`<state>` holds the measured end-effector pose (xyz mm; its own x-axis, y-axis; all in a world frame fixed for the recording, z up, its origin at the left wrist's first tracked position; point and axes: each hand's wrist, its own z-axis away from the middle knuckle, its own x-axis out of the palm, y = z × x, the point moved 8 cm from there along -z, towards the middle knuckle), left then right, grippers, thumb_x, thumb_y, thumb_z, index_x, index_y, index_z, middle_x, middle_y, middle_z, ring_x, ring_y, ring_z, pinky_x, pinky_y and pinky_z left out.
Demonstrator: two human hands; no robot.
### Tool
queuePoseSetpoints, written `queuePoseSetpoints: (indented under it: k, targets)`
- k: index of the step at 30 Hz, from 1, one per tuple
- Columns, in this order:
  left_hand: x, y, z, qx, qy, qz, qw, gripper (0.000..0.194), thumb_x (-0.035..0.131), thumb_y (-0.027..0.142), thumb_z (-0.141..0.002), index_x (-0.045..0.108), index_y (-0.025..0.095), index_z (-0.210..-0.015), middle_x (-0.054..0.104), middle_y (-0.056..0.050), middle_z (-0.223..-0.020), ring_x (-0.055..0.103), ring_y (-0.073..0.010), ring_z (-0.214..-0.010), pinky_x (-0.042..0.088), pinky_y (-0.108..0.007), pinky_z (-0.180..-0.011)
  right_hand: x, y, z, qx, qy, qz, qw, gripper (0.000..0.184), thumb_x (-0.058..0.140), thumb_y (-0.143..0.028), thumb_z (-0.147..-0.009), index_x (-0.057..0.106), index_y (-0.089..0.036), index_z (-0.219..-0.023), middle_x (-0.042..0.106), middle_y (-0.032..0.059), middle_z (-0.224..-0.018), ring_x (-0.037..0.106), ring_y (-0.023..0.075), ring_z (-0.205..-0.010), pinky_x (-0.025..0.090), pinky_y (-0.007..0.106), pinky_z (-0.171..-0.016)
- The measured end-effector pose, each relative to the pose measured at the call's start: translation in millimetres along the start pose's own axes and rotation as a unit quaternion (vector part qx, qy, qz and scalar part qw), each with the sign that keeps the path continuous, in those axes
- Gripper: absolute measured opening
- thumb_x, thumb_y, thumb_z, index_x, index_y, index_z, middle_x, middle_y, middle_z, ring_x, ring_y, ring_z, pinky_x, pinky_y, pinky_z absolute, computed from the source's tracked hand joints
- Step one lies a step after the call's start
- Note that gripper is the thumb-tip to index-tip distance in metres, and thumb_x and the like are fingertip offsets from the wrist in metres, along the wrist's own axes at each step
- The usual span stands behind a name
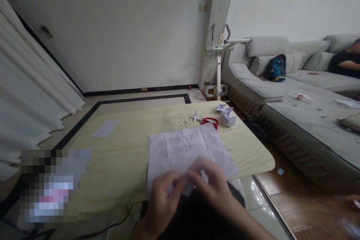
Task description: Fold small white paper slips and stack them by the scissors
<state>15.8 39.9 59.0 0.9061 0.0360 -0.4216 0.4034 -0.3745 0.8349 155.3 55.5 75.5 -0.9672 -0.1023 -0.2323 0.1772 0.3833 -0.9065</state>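
A large printed sheet of paper (185,144) with fold creases lies on the pale wooden table (123,168), its near edge reaching the table's front side. My left hand (165,191) and my right hand (210,182) meet at that near edge. Both are closed in a pinch on the paper, thumbs and fingertips almost touching. Exactly how the paper sits between the fingertips is partly hidden and slightly blurred. Beyond the sheet's far corner rest red-handled scissors (209,121). Beside them stands a folded paper piece (227,116).
A small blank paper slip (105,128) lies at the table's left. A pixelated patch covers the near left corner. Grey sofa (298,120) on the right holds a blue backpack (277,68) and a person at the far end. White exercise equipment (218,67) stands behind the table.
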Motion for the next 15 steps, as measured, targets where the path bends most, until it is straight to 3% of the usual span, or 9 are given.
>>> queuePoseSetpoints:
  k: [4, 7, 9, 11, 12, 15]
  targets:
    - [-12.3, 2, -1, -0.002, 0.068, -0.004, 0.998, 0.027, 0.054, 0.028, -0.092, 0.059, 0.019, -0.066, 0.059, 0.002, -0.059, 0.057, -0.0139, -0.055, 0.046, -0.020, -0.052, 2, 8, 1, 0.023, 0.004, 0.008, 1.000, 0.021, 0.059, -0.028, -0.089, 0.055, -0.019, -0.071, 0.055, -0.0015, -0.066, 0.052, 0.0153, -0.064, 0.043, 0.027, -0.062]
    - [-9.5, -6, 4, -0.020, 0.069, 0.013, 0.997, 0.028, 0.055, 0.032, -0.090, 0.057, 0.020, -0.065, 0.057, 0.002, -0.058, 0.057, -0.0150, -0.054, 0.048, -0.022, -0.052, 2, 6, 3, 0.017, -0.002, 0.022, 1.000, 0.023, 0.055, -0.030, -0.092, 0.054, -0.020, -0.071, 0.054, -0.0016, -0.066, 0.052, 0.0153, -0.064, 0.043, 0.027, -0.063]
    - [-8.4, -18, 12, -0.045, 0.086, 0.025, 0.995, 0.023, 0.059, 0.035, -0.088, 0.061, 0.021, -0.071, 0.063, 0.000, -0.065, 0.062, -0.0186, -0.062, 0.053, -0.025, -0.059, 2, 2, 5, 0.012, -0.014, 0.030, 0.999, 0.024, 0.053, -0.030, -0.093, 0.054, -0.020, -0.071, 0.054, -0.0016, -0.066, 0.052, 0.0152, -0.064, 0.043, 0.027, -0.063]
    - [-13.1, -33, 23, -0.084, 0.137, 0.032, 0.986, 0.019, 0.061, 0.039, -0.085, 0.066, 0.020, -0.089, 0.070, -0.006, -0.087, 0.067, -0.0243, -0.081, 0.056, -0.031, -0.071, 4, -2, 7, 0.010, -0.038, 0.040, 0.998, 0.024, 0.052, -0.030, -0.093, 0.053, -0.020, -0.071, 0.054, -0.0015, -0.067, 0.052, 0.0152, -0.064, 0.042, 0.027, -0.063]
    - [-11.6, -39, 26, -0.098, 0.134, 0.038, 0.985, 0.022, 0.061, 0.039, -0.085, 0.066, 0.020, -0.094, 0.071, -0.008, -0.092, 0.067, -0.0257, -0.085, 0.055, -0.033, -0.073, 5, -4, 8, 0.010, -0.051, 0.045, 0.998, 0.024, 0.052, -0.030, -0.093, 0.053, -0.020, -0.071, 0.054, -0.0014, -0.067, 0.052, 0.0152, -0.064, 0.042, 0.027, -0.063]
    - [-5.1, -39, 24, -0.089, 0.083, 0.038, 0.992, 0.019, 0.059, 0.039, -0.087, 0.065, 0.021, -0.083, 0.068, -0.005, -0.081, 0.064, -0.0241, -0.078, 0.054, -0.032, -0.070, 9, -6, 9, 0.016, -0.075, 0.049, 0.996, 0.023, 0.052, -0.030, -0.093, 0.054, -0.021, -0.072, 0.055, -0.0010, -0.068, 0.053, 0.0156, -0.066, 0.043, 0.027, -0.064]
